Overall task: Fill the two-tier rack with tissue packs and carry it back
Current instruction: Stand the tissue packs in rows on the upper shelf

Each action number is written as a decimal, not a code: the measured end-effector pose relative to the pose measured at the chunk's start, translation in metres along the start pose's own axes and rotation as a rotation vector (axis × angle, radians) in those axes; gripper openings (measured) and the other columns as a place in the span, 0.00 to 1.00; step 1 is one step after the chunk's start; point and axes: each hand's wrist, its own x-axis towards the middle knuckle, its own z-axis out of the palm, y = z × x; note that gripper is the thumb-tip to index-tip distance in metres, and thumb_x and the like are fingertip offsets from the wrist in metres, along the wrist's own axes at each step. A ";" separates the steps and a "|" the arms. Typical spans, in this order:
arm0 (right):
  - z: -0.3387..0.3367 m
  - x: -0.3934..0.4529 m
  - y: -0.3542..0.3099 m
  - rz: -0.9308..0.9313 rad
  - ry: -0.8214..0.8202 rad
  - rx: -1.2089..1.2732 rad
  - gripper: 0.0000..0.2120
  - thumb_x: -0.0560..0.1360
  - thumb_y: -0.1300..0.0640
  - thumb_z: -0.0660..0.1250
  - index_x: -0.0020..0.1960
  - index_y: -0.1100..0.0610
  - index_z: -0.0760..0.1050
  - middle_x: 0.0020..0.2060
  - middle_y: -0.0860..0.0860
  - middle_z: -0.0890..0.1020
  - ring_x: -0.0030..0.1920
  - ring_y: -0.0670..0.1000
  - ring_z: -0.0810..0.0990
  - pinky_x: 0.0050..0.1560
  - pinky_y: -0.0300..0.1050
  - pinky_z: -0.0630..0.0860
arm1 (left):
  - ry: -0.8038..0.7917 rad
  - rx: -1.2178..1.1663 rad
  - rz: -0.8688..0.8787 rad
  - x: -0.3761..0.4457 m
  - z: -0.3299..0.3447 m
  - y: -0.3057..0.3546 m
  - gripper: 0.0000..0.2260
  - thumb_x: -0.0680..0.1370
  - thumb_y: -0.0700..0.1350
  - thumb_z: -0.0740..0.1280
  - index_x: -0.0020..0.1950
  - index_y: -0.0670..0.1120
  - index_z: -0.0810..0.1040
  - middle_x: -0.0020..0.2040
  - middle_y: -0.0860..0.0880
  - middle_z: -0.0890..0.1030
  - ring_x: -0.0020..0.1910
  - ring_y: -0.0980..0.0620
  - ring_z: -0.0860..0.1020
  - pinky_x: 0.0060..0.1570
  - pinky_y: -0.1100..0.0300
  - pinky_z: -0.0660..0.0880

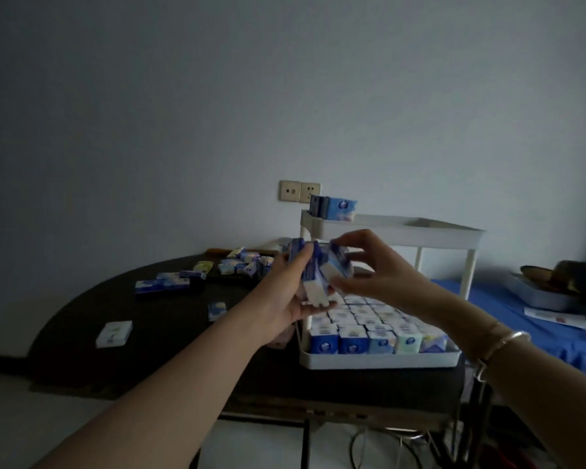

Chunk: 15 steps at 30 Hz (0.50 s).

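Holding a small bundle of tissue packs [313, 282] just in front of the two-tier rack [386, 362], the left hand [291, 296] has its grip curled round them, while the right hand [369, 269] pinches one pack off the bundle. Below the hands, the rack's lower tier looks full. Its upper tier [396, 231] holds only a few packs at the far left corner, so this seems the top-filling step; next, that pack likely goes up beside them. Left of the rack, loose packs [170, 282] lie scattered on the counter [149, 350].
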 end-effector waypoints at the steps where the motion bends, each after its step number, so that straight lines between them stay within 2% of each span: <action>1: -0.005 0.001 -0.010 -0.041 0.029 0.026 0.25 0.68 0.63 0.74 0.61 0.56 0.68 0.59 0.49 0.76 0.60 0.47 0.76 0.56 0.46 0.79 | -0.009 0.007 0.012 -0.001 0.005 0.011 0.21 0.78 0.53 0.64 0.67 0.45 0.70 0.54 0.39 0.82 0.44 0.44 0.82 0.43 0.47 0.81; 5: -0.030 0.010 -0.036 -0.155 0.043 0.054 0.28 0.67 0.68 0.74 0.62 0.60 0.67 0.57 0.51 0.76 0.59 0.42 0.76 0.55 0.36 0.76 | -0.019 0.094 0.039 0.007 0.022 0.050 0.25 0.77 0.58 0.63 0.65 0.40 0.74 0.54 0.38 0.81 0.44 0.45 0.80 0.41 0.53 0.81; 7: -0.041 0.019 -0.044 -0.189 0.064 0.051 0.28 0.66 0.68 0.74 0.62 0.60 0.67 0.58 0.51 0.76 0.59 0.43 0.76 0.57 0.36 0.76 | -0.050 0.155 0.058 0.017 0.031 0.065 0.27 0.76 0.61 0.62 0.63 0.41 0.77 0.52 0.40 0.82 0.43 0.47 0.81 0.42 0.55 0.81; 9: -0.053 0.031 -0.050 -0.236 0.112 0.038 0.29 0.65 0.67 0.75 0.62 0.60 0.67 0.58 0.50 0.76 0.60 0.44 0.75 0.59 0.40 0.76 | -0.059 0.206 0.093 0.027 0.040 0.081 0.28 0.73 0.62 0.63 0.61 0.41 0.78 0.50 0.41 0.83 0.42 0.49 0.81 0.42 0.57 0.81; 11: -0.064 0.044 -0.054 -0.280 0.142 -0.057 0.31 0.64 0.63 0.77 0.62 0.56 0.67 0.59 0.46 0.75 0.61 0.41 0.73 0.59 0.45 0.76 | -0.068 0.256 0.135 0.036 0.050 0.097 0.26 0.72 0.61 0.66 0.58 0.40 0.79 0.45 0.44 0.84 0.39 0.51 0.82 0.42 0.58 0.81; 13: -0.073 0.056 -0.057 -0.315 0.155 -0.145 0.31 0.64 0.60 0.78 0.62 0.55 0.66 0.59 0.43 0.74 0.61 0.37 0.71 0.58 0.46 0.76 | -0.073 0.272 0.165 0.047 0.060 0.112 0.21 0.72 0.56 0.69 0.54 0.40 0.79 0.40 0.46 0.84 0.35 0.53 0.82 0.37 0.60 0.80; 15: -0.083 0.068 -0.056 -0.353 0.161 -0.176 0.32 0.65 0.60 0.78 0.63 0.55 0.65 0.60 0.43 0.73 0.62 0.37 0.71 0.58 0.47 0.76 | -0.024 0.284 0.188 0.061 0.067 0.124 0.15 0.74 0.51 0.71 0.52 0.40 0.79 0.41 0.45 0.83 0.36 0.52 0.81 0.35 0.61 0.77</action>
